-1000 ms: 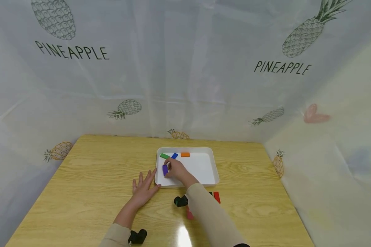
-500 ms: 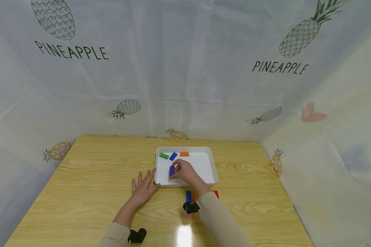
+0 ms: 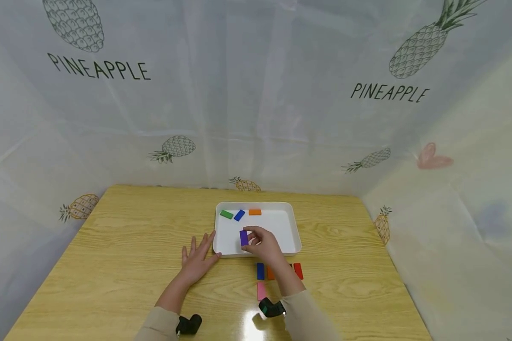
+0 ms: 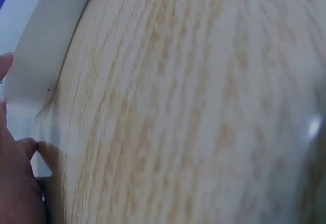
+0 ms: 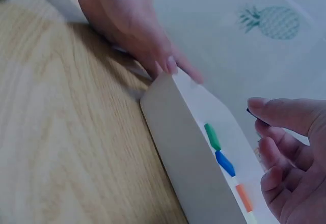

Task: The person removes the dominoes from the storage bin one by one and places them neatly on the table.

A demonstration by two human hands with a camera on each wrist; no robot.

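Purple block [image 3: 244,238], lower centre of frame: your right hand [image 3: 266,244] pinches its ends; your left hand [image 3: 195,269], fingers spread, touches the tray [image 3: 287,226], likely steadying it

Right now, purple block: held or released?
Held. In the head view, the right hand pinches the purple block between thumb and fingers, over the white tray.

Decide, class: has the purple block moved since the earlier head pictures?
Yes, the purple block has shifted rightward, away from the left side of the white tray.
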